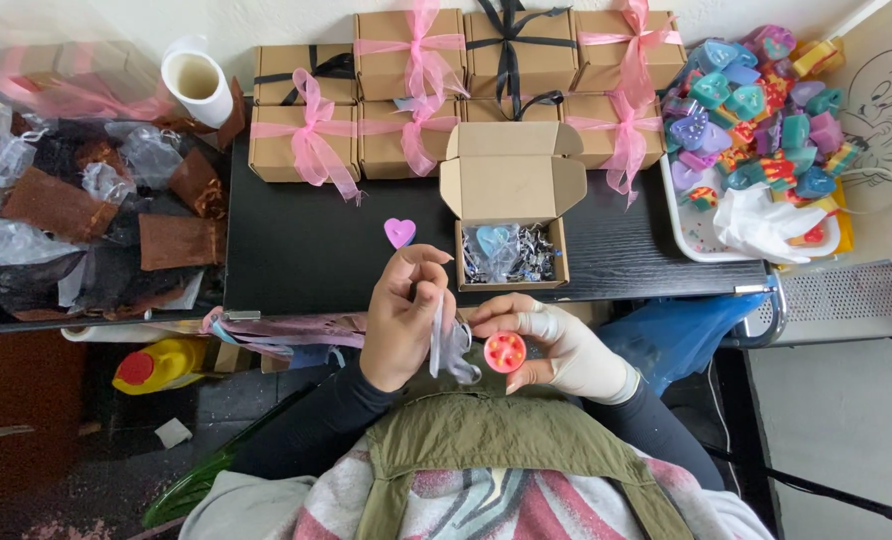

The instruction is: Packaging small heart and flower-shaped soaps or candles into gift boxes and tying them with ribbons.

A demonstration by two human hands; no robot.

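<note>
My right hand (pixel 556 345), in a pale glove, pinches a small round red-orange soap (pixel 505 351) with lighter dots. My left hand (pixel 404 312) is bare and holds a thin clear plastic wrap (pixel 448 345) that hangs between the two hands. Just beyond them an open brown cardboard box (pixel 511 200) sits on the black table (pixel 306 240). It contains shredded filler and a pale blue heart. A small purple heart soap (pixel 400 232) lies on the table left of the box.
Several closed brown boxes (pixel 406 90) tied with pink or black ribbons line the back. A white tray (pixel 726 245) of coloured heart soaps stands right. Brown pads and clear bags (pixel 86 200) lie left, with a tape roll (pixel 196 80) and a yellow bottle (pixel 161 365).
</note>
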